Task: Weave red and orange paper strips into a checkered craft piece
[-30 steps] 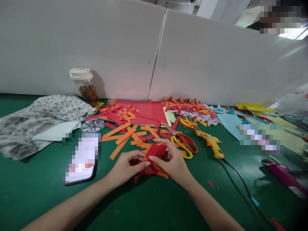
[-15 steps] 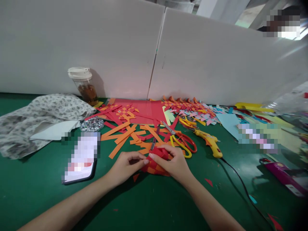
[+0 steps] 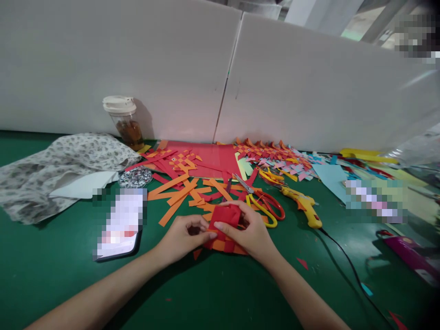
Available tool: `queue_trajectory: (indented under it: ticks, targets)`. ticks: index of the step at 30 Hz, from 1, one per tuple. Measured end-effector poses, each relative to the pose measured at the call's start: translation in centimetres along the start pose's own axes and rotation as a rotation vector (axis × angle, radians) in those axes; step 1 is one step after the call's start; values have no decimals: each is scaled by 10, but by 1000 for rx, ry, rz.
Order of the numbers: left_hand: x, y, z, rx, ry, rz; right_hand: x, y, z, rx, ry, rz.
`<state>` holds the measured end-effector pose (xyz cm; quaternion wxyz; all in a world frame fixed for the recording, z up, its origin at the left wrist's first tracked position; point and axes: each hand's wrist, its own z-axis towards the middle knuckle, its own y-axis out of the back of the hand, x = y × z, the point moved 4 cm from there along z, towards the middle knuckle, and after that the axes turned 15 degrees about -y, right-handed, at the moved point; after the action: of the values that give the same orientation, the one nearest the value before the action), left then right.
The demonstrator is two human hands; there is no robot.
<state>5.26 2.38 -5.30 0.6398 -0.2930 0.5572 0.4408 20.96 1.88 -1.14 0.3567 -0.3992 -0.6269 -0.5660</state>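
Note:
Between my two hands is a woven piece of red and orange paper strips (image 3: 225, 220), with a red face turned up towards me and an orange-checked lower edge. My left hand (image 3: 187, 236) pinches its left side between thumb and fingers. On its right side, my right hand (image 3: 249, 229) grips it, thumb across the red face and fingers behind. Loose orange paper strips (image 3: 178, 195) lie just beyond my hands. Scissors with yellow and red handles (image 3: 264, 208) rest right behind my right hand. What the hidden fingertips do behind the paper cannot be seen.
A yellow glue gun (image 3: 304, 206) with a black cord lies to the right. Finished woven pieces (image 3: 264, 151) and red sheets (image 3: 215, 158) sit along the white partition. On the left are a phone (image 3: 129, 224), a patterned cloth (image 3: 75, 156) and a lidded cup (image 3: 127, 123).
The woven paper has tipped up, so its flat red face shows more now. My hands keep their hold with small finger shifts. The view has turned slightly left.

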Motion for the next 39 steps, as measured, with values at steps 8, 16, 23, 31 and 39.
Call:
queue_trajectory:
  ticks: [8,16,23,31,39]
  targets:
    - [0,-2,1,-11,-11,-138,-2,-1,1,99,-15,94]
    - [-1,6,3,-117,-13,-119,-5,-1,3,57,-25,13]
    - [-2,8,4,-161,-6,-125,-9,-2,2,51,-13,17]
    - [-2,5,4,-142,-14,-238,-9,-1,3,-26,-19,42]
    - [7,3,3,-136,-11,-286,-7,5,5,53,33,34]
